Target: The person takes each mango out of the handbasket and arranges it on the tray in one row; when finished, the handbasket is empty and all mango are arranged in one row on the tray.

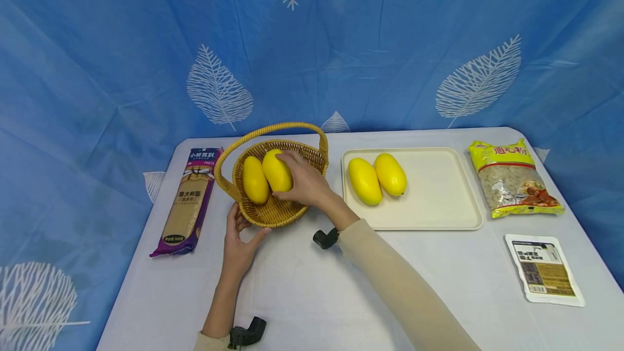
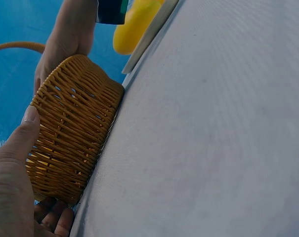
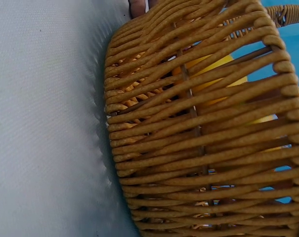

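Note:
A woven wicker basket [image 1: 273,215] with a tall arched handle stands left of the table's middle. My left hand [image 1: 239,245] grips its near left side; in the left wrist view the thumb [image 2: 26,129] lies on the rim and the other fingers are low at the wall. Inside the basket my right hand [image 1: 307,180] holds a yellow mango [image 1: 277,169] from its right side. Another mango [image 1: 255,180] lies just left of it. The basket wall [image 3: 203,123] fills most of the right wrist view and hides most of the right hand.
Two mangoes [image 1: 364,181] lie at the left end of a cream tray [image 1: 434,188]. A purple pasta pack [image 1: 187,202] lies left of the basket. At the right are a yellow macaroni bag [image 1: 514,177] and a flat white packet [image 1: 543,270].

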`<control>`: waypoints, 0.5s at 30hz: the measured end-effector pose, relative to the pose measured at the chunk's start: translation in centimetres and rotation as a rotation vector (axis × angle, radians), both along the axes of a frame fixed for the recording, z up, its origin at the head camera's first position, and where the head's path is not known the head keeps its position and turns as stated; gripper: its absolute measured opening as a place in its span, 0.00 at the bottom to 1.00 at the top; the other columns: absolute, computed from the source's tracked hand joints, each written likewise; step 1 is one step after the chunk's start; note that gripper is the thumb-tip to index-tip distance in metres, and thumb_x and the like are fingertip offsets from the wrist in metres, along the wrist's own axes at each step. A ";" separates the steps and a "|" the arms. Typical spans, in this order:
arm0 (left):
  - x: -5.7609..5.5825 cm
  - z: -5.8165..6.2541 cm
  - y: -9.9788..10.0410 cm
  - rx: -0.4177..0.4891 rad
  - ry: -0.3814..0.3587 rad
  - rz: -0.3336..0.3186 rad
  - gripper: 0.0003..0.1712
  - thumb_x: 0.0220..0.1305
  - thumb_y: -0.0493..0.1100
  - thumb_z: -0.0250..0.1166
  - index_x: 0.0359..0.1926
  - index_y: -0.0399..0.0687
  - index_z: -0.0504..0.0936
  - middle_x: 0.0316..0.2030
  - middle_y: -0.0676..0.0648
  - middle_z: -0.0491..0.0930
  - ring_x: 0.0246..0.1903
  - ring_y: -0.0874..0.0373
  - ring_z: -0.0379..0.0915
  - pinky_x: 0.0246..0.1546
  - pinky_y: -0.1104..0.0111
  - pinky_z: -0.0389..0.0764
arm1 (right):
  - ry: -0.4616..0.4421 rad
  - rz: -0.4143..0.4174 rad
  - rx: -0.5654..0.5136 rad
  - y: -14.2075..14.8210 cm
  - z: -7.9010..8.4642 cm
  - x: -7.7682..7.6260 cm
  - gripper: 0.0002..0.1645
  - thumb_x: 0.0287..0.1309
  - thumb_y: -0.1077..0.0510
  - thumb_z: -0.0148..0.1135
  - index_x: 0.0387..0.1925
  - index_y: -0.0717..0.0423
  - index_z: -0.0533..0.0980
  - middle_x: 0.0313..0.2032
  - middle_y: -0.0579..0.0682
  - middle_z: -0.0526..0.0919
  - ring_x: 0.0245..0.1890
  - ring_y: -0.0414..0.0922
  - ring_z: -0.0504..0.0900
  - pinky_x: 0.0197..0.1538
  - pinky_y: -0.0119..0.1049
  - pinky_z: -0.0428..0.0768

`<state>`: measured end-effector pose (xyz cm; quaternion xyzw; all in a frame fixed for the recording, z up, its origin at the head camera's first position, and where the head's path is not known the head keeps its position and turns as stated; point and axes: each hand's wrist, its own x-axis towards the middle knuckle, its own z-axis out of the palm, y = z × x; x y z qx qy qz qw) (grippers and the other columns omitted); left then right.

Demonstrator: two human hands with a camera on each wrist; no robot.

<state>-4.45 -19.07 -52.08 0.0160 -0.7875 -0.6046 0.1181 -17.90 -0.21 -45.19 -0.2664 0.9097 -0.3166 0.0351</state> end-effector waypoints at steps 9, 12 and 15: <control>0.0 0.1 0.0 0.006 -0.023 0.002 0.55 0.55 0.34 0.73 0.76 0.53 0.49 0.65 0.42 0.66 0.58 0.54 0.66 0.58 0.74 0.67 | 0.031 0.032 -0.092 0.7 0.5 0.3 0.55 0.46 0.42 0.75 0.72 0.49 0.60 0.72 0.49 0.59 0.65 0.51 0.70 0.65 0.48 0.73; 0.1 0.8 0.3 0.008 -0.041 0.006 0.55 0.55 0.32 0.72 0.76 0.47 0.48 0.66 0.38 0.65 0.59 0.49 0.65 0.59 0.68 0.67 | 0.035 0.035 -0.117 1.0 0.7 0.5 0.54 0.47 0.42 0.75 0.72 0.49 0.59 0.72 0.49 0.59 0.66 0.51 0.69 0.66 0.48 0.72; 0.4 2.1 0.6 0.005 -0.051 0.000 0.55 0.55 0.31 0.71 0.76 0.41 0.47 0.66 0.34 0.64 0.58 0.45 0.65 0.60 0.62 0.67 | 0.045 0.034 -0.140 1.4 0.8 0.7 0.55 0.47 0.42 0.75 0.72 0.49 0.59 0.73 0.50 0.58 0.68 0.51 0.67 0.68 0.48 0.71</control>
